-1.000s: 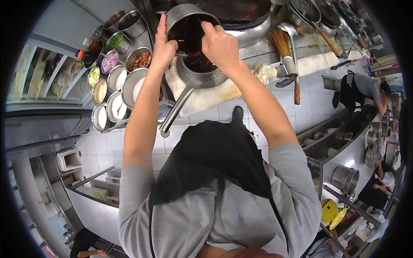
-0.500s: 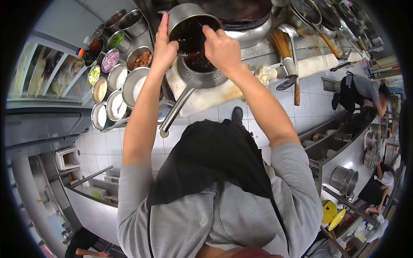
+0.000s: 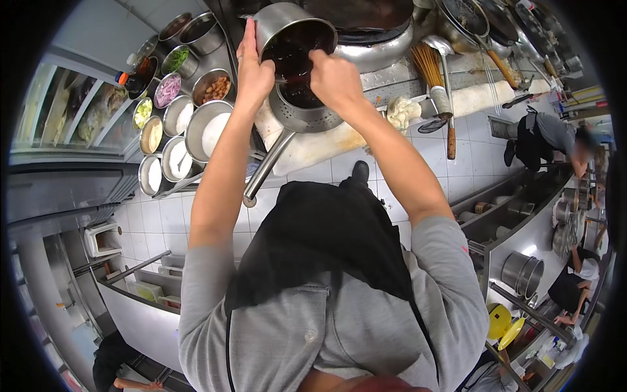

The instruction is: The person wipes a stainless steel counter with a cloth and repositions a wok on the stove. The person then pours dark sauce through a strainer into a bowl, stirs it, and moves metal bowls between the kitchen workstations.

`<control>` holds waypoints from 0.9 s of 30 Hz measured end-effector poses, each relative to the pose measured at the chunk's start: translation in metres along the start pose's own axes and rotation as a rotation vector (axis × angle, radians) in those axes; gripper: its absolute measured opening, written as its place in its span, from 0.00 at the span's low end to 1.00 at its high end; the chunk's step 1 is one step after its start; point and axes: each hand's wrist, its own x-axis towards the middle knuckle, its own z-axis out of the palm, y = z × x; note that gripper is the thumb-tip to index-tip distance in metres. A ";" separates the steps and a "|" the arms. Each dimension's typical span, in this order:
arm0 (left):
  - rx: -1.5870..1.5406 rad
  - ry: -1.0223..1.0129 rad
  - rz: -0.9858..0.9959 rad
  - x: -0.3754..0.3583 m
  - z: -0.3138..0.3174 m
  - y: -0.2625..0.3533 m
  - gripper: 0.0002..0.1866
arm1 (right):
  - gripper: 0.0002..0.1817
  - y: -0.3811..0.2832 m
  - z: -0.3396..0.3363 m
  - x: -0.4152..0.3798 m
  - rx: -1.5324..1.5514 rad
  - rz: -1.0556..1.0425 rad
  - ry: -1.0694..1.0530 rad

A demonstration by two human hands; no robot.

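A deep steel pot (image 3: 279, 14) with dark liquid inside is tipped towards me. My left hand (image 3: 253, 77) grips its left side, fingers stretched along the outer wall and thumb at the rim. Below the pot's mouth sits a steel pan with a perforated rim (image 3: 313, 122), which also has dark liquid in it. Its long metal handle (image 3: 271, 163) points towards me. My right hand (image 3: 336, 80) is closed in a fist at the pot's mouth, above the pan; whatever it holds is hidden.
At the left stand several steel bowls, including chopped red onion (image 3: 168, 90), brown cubes (image 3: 214, 90) and white powder (image 3: 177, 159). A bamboo brush (image 3: 431, 72), a ladle (image 3: 439, 44) and a crumpled cloth (image 3: 401, 112) lie at the right. A co-worker (image 3: 555, 137) bends over behind.
The pot has tipped slightly further towards me. My right hand has shifted a little downwards, and my left thumb slightly to the right.
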 end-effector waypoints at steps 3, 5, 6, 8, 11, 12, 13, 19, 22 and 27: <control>-0.014 -0.002 0.081 -0.001 0.000 -0.008 0.51 | 0.15 0.003 -0.010 0.011 0.152 -0.018 0.295; -0.052 -0.009 0.099 -0.001 0.001 -0.011 0.51 | 0.14 0.010 -0.003 0.006 0.083 -0.046 0.205; -0.078 -0.001 0.093 0.001 0.001 -0.015 0.52 | 0.14 0.013 0.000 0.006 0.048 -0.067 0.164; -0.071 0.003 0.108 -0.001 0.000 -0.017 0.52 | 0.14 0.013 -0.001 -0.002 -0.033 -0.039 0.058; -0.031 -0.003 0.159 0.003 -0.003 -0.011 0.53 | 0.17 0.008 -0.006 0.000 -0.009 -0.013 0.143; -0.058 -0.011 0.144 0.001 -0.002 -0.009 0.53 | 0.17 0.004 -0.009 0.005 0.013 -0.014 0.191; -0.085 -0.024 0.131 -0.001 -0.002 -0.008 0.53 | 0.17 0.003 -0.011 0.006 0.033 -0.009 0.242; -0.379 -0.054 -0.068 0.006 -0.006 -0.011 0.54 | 0.15 0.012 -0.004 0.007 0.085 -0.034 0.238; -0.374 -0.093 -0.079 0.003 -0.005 -0.008 0.55 | 0.15 0.004 0.002 0.014 0.180 -0.064 0.362; -0.233 -0.120 0.004 0.002 -0.001 -0.009 0.55 | 0.16 0.000 0.006 0.003 -0.090 -0.377 0.098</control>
